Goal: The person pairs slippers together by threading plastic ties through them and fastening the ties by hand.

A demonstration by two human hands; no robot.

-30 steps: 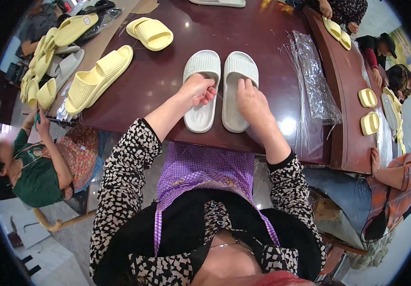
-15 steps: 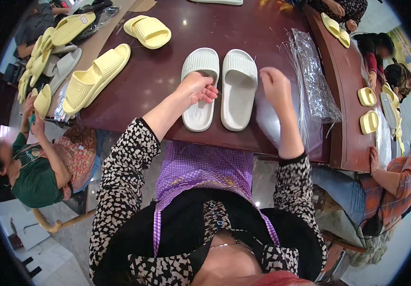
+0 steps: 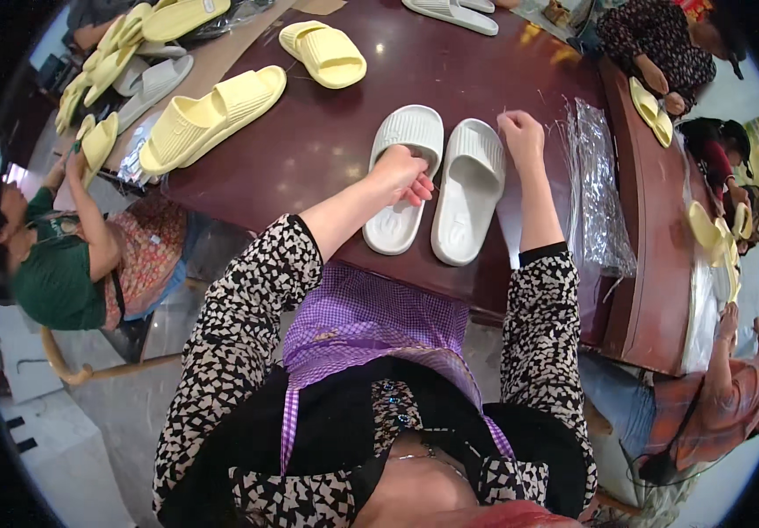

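Two pale grey slides lie side by side on the dark red table (image 3: 309, 167), open heels toward me. Over the footbed of the left slide (image 3: 391, 231) is my left hand (image 3: 403, 174), just below its ribbed strap, fingers curled together. Whatever is between those fingers is too small or hidden to name. The right slide (image 3: 460, 231) stands slightly apart from the other, its footbed uncovered. Beside its strap, on the right, my right hand (image 3: 523, 138) is raised with fingertips pinched together. I cannot make out what that pinch holds.
Yellow slides (image 3: 212, 119) lie at the left, with another yellow pair (image 3: 328, 57) behind. Clear plastic packaging (image 3: 602, 189) and thin strands lie on the right. A grey pair (image 3: 454, 13) is at the far edge. Co-workers sit at both sides, one holding a yellow slide (image 3: 98, 141).
The view has shifted, so the table's things appear farther right. My right hand has come closer to the right slide's strap, fingers pinched. My left hand stays over the left slide.
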